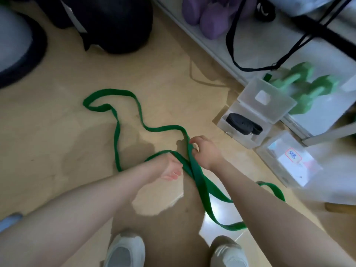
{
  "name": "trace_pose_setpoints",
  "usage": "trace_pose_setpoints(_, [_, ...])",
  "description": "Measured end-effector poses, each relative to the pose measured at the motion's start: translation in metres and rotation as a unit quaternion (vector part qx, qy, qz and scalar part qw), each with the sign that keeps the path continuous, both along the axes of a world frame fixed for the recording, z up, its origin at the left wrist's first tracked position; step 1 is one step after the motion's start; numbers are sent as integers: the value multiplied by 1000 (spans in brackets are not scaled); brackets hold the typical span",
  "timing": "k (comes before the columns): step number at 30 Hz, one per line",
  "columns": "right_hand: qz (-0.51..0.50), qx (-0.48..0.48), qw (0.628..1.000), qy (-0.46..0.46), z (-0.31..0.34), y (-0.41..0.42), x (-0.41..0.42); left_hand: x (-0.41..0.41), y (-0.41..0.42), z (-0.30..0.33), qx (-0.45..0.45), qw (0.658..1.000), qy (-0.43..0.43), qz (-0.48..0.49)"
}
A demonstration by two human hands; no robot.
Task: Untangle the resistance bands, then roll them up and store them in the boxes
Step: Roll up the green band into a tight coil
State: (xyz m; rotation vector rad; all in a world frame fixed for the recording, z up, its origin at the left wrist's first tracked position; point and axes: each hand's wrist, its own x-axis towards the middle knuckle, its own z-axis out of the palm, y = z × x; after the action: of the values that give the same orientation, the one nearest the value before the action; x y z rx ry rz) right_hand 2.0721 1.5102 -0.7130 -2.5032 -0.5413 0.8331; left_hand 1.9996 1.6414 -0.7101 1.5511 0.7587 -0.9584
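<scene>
A long green resistance band (117,130) lies looped across the tan floor, its strands crossing between my hands. My left hand (170,166) grips one strand near the crossing. My right hand (205,151) pinches another strand just right of it. From there the band trails down to the right past my right forearm. An open clear plastic box (248,139) at the right holds a rolled black band (240,124). A second clear box with a white label (289,160) sits closed beside it.
A white shelf (250,45) at the upper right carries purple dumbbells (210,18), green dumbbells (308,85) and a hanging black strap (231,49). Dark round gear (115,26) stands at the upper left. My two shoes (125,251) are at the bottom.
</scene>
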Motion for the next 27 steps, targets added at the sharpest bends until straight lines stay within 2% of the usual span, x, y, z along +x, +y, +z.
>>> trace_pose_setpoints(4, [53, 13, 998, 27, 15, 10, 25, 20, 34, 33, 130, 987, -92, -20])
trace_pose_setpoints(7, [70, 21, 996, 44, 31, 17, 36, 28, 61, 60, 191, 973, -124, 26])
trace_pose_setpoints(10, [38, 51, 996, 64, 38, 37, 41, 33, 92, 66, 230, 963, -129, 52])
trace_pose_setpoints(15, [47, 50, 994, 83, 11, 112, 43, 40, 166, 25, 258, 955, -124, 81])
trace_pose_setpoints(17, [49, 42, 995, 79, -3, 149, 47, 46, 200, 1, 300, 938, -144, 97])
trace_pose_setpoints(20, [30, 44, 995, 84, -22, 204, 49, 56, 249, -33, 374, 907, -183, 67])
trace_pose_setpoints(27, [-15, -13, 997, 74, -47, 281, 52, 63, 307, -80, 382, 901, -201, -40])
